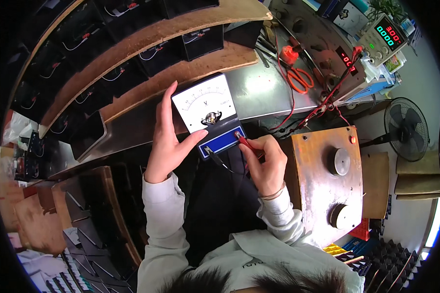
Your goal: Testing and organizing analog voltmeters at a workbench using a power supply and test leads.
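Note:
An analog voltmeter (204,100) with a white dial face and a blue lower panel (222,143) is tilted toward me above my lap. My left hand (168,141) grips its left side, the thumb across the lower front and the fingers along the edge. A red alligator clip (243,140) is pinched between thumb and finger of my right hand (266,161), its jaws at the panel's right terminal. On the left terminal sits a black alligator clip (213,154), whose lead hangs down toward my right hand.
Wooden shelves (146,39) with several black meter housings stand at left. Red-handled scissors (299,80) lie on the metal bench (259,93). A power supply (384,39) with lit digits, a worn box with two knobs (322,180) and a fan (407,129) are at right.

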### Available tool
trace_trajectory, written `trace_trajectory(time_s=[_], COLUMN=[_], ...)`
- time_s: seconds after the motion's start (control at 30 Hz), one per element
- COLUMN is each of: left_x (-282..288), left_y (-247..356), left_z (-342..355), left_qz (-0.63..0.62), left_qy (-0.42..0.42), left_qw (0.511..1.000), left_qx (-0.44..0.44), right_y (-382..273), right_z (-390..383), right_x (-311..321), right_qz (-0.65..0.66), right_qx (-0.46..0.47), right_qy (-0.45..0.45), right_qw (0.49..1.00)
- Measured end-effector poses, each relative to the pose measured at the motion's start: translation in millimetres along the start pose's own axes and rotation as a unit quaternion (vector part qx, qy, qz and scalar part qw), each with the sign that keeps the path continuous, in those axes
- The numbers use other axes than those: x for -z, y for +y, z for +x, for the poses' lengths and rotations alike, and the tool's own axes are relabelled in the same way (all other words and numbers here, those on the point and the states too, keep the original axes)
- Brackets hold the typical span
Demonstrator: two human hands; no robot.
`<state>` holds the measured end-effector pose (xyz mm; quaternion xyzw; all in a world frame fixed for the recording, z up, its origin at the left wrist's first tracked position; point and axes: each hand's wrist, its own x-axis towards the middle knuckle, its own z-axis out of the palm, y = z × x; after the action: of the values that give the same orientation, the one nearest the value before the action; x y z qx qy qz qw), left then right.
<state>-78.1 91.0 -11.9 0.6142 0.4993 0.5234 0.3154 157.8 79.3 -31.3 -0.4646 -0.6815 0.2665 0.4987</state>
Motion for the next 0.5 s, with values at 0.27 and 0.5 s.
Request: trace_trajectory(time_s=[0.27, 0.5], left_x=[-1.3, -15.8], left_y=[-4.8, 22.1], left_z=[-2.8, -9.3], left_qz=[-0.049, 0.096], left_qy=[0.002, 0.046], left_qw=[0.999, 0.994], left_qx=[-0.002, -0.04], right_y=[-1.4, -27.3], right_z=[5.4, 25.9], right_x=[4.3, -16.2], right_qz=[0.037, -0.123], right_qx=[0.018, 0.113], right_qy=[0.01, -0.048], right_qw=[0.999, 0.985])
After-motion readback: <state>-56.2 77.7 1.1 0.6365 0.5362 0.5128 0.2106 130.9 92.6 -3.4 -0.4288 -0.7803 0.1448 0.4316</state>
